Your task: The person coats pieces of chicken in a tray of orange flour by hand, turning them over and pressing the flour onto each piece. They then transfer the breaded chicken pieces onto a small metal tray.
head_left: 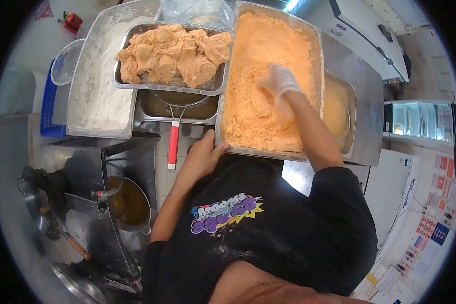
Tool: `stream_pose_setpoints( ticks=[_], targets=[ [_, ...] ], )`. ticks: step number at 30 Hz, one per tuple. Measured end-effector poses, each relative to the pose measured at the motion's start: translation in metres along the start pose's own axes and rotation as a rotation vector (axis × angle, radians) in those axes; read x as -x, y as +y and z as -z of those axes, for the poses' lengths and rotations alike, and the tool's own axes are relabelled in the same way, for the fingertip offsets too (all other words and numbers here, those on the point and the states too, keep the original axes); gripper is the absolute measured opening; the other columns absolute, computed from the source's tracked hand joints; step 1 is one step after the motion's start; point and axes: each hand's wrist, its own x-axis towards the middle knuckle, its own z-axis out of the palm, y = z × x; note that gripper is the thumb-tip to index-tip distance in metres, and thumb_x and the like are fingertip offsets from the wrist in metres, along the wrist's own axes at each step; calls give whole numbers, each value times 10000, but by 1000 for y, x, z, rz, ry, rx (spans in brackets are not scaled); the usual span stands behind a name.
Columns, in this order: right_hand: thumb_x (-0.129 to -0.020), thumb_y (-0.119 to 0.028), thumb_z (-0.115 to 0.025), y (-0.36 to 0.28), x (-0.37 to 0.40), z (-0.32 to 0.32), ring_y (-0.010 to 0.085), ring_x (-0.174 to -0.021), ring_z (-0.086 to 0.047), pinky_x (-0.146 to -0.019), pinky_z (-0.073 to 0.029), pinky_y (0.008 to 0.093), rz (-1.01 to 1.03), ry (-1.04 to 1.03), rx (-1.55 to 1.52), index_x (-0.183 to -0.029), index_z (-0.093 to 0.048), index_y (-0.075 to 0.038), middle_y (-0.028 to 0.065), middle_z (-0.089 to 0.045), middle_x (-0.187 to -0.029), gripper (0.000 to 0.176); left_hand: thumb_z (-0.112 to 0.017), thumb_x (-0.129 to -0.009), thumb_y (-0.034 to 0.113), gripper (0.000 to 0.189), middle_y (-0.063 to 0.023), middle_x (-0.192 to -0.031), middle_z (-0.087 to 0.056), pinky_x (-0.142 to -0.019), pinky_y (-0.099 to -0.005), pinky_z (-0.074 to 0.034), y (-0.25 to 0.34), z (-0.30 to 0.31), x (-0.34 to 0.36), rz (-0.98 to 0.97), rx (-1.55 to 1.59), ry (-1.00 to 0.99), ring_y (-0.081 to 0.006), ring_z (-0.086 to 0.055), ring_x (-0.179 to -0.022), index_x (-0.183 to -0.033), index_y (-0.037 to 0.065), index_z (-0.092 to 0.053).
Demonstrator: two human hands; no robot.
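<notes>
fingers [221,147] of l hand [202,157] grip tray [268,151] near edge.

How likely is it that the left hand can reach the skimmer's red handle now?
Probably yes: the left hand grips a corner of the tray, the handle lies just beside it, and nothing stands between them.

Left hand [202,156], bare: arm bent at the elbow and held close to the body, fingers curled in a grip. Right hand [277,83], gloved: forearm extended forward, palm down, fingers loosely spread.
</notes>
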Motion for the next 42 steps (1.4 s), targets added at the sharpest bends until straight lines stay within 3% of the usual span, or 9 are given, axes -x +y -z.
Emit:
stream_pose_setpoints(
  ticks=[4, 6, 14, 17, 22, 28, 31, 35, 42],
  targets=[
    [-881, -225, -772, 0, -1, 34, 328, -950, -708, -866, -556, 421, 19, -89, -926, -1270, -638, 42, 196, -739, -1105, 490, -661, -1015, 333, 402, -338, -989, -668, -828, -556, -481, 7, 2, 6, 36, -53, 14, -549, -624, -1007, -1063, -24, -484],
    [-884, -230, -765, 10, -19, 32, 299, -950, -690, -869, -549, 410, -38, -116, -342, -1310, -638, 26, 160, -735, -1130, 513, -655, -1016, 346, 409, -324, -941, -665, -815, -570, -473, 2, -2, 6, -64, -77, 81, -545, -627, -970, -1058, -21, -479],
    [-868, -272, -775, 31, -55, -35, 316, -839, -698, -773, -557, 416, 395, 77, 324, -1083, -718, 20, 186, -750, -995, 368, -644, -1018, 360, 416, -325, -925, -665, -793, -580, -468, 11, 1, 11, -14, -93, 67, -541, -632, -972, -1060, -19, -478],
    [-845, -293, -780, 46, -99, -20, 376, -812, -708, -749, -561, 437, -52, -110, -908, -974, -724, 34, 227, -743, -901, 356, -641, -1018, 362, 417, -330, -932, -665, -792, -584, -469, 11, 1, 11, -13, -83, 81, -545, -631, -975, -1067, -19, -476],
    [-817, -336, -802, 33, -141, -4, 408, -888, -711, -782, -552, 462, 213, -143, 284, -1026, -737, 44, 258, -732, -938, 439, -640, -1017, 366, 422, -336, -939, -665, -790, -588, -471, 16, 6, 10, 32, -92, 47, -549, -629, -985, -1069, -17, -471],
    [-848, -335, -764, 48, -166, -8, 410, -968, -714, -832, -554, 457, 187, -226, 271, -1047, -751, 26, 255, -735, -1024, 412, -652, -1010, 347, 410, -295, -893, -673, -746, -552, -480, 9, 3, 8, 9, -37, 28, -526, -640, -891, -1022, -20, -470],
    [-845, -158, -717, 37, -162, -6, 380, -1108, -704, -886, -561, 439, 137, -207, 343, -1158, -744, -15, 258, -712, -1188, 346, -656, -1006, 323, 378, -252, -819, -669, -704, -511, -485, 3, 5, 0, 30, 188, -29, -464, -662, -811, -991, -17, -492],
    [-870, -177, -684, 12, -134, 2, 396, -1030, -721, -853, -560, 471, 56, -146, 350, -1054, -759, 11, 258, -734, -1078, 273, -652, -1005, 290, 327, -205, -749, -660, -673, -466, -494, 1, 5, 0, 56, 219, -68, -396, -679, -739, -978, -10, -525],
    [-802, -105, -728, -21, -126, 20, 320, -1156, -711, -936, -582, 425, 24, -170, 444, -1165, -778, -82, 177, -723, -1257, 366, -670, -1001, 259, 287, -129, -713, -651, -638, -389, -508, -6, -1, -2, 32, 318, -55, -243, -669, -657, -1054, -10, -588]
  ],
)
